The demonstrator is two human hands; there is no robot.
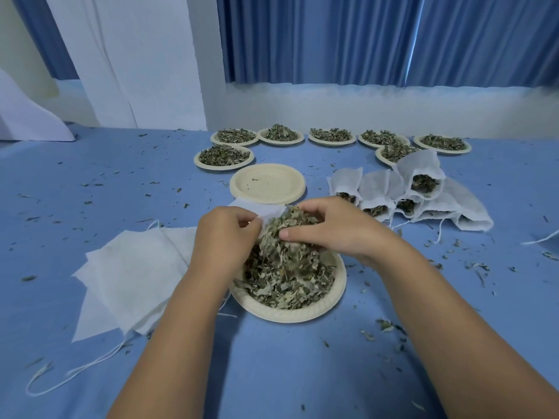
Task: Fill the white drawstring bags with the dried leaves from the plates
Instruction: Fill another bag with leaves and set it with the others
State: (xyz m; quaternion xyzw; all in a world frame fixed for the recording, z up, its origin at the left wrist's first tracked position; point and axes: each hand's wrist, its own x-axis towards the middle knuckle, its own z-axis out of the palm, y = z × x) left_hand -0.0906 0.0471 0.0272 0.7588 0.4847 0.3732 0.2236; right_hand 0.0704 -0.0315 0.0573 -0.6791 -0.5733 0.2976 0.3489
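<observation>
While the left hand (225,234) pinches the mouth of one white drawstring bag (263,210) and holds it above the near plate (302,316), I read the right hand (329,228) as curled round a clump of dried leaves (287,276) lifted to that opening. Step in hand, by my judgement: loading this bag, with most of the plate's heap not yet transferred. The plate sits on the counter (272,373) directly below both hands. Flat empty bags (133,276) lie just left of it. Filled bags (423,189) lean together at far right. A stack of emptied plates (266,182) stands beyond the hands, and several full plates (331,135) wait further back. The next move calls for the following: hold the mouth spread, push the clump well inside before release, then take another clump. Fragments will likely scatter outside the plate.
</observation>
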